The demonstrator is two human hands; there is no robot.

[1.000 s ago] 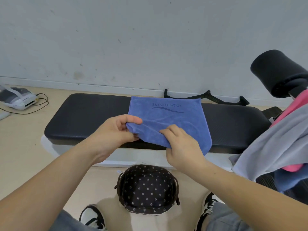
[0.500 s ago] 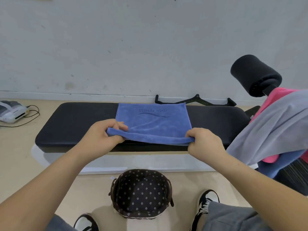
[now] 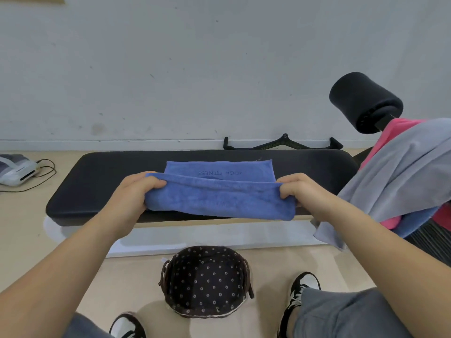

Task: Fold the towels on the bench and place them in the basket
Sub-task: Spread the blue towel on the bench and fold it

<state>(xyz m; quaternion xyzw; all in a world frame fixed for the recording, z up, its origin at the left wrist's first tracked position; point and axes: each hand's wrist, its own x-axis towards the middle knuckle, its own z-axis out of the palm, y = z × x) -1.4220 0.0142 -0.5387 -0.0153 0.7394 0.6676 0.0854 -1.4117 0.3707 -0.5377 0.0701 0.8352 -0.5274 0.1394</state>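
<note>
Holding: blue microfibre towel, dark lettering printed near its far edge, gripped at its left and right ends.
Towel position: middle of the long black padded bench; far part flat on the pad, near part raised in a loose fold that sags over the bench's near edge.
Left hand: fingers curled round the towel's left end, closed on the cloth.
Right hand: fingers curled round the towel's right end, closed on the cloth.
Basket: round dark brown basket with dotted fabric lining, on the floor near the person, just in front of the bench, between two black-and-white shoes.
Right side: grey towel draped over a pink towel, with more blue cloth beneath; the pile hangs at the bench's right end.
Far right: black foam roller pad above the pile.
Far: black metal handle bar on the floor against the pale wall.
Far left: white device with a dark cable on the floor.
</note>
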